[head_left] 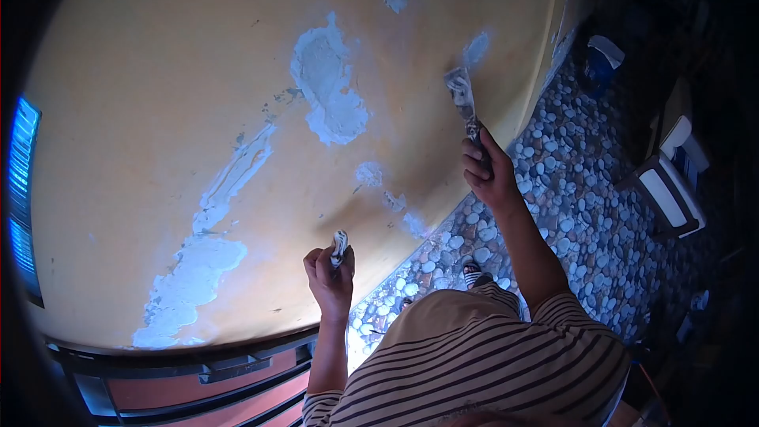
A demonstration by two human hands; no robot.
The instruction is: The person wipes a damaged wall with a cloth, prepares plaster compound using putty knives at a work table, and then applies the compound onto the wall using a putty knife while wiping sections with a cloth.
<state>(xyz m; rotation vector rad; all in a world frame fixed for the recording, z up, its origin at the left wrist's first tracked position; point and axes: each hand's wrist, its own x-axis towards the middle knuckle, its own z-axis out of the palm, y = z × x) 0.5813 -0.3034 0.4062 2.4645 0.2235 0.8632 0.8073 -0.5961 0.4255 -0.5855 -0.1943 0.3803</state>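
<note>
My right hand (492, 178) is closed around the handle of a putty knife (460, 92). Its blade points up and is smeared with whitish putty, just below a small pale patch (476, 48) on the yellowish wall (166, 95). Lower down, my left hand (329, 278) grips a small tool coated with white putty (339, 244), seen nearly end-on, so its exact shape is unclear. Around the hands, the wall bears a big putty patch (324, 79), a long streak (237, 174) and a broad lower patch (194, 277).
A pebble-patterned floor (565, 213) runs along the wall's base; my sandalled foot (473, 272) stands on it. To the right are a dark framed chair (668, 198) and a blue bucket (602, 63). A dark slatted piece of furniture (205, 368) lies at the lower left.
</note>
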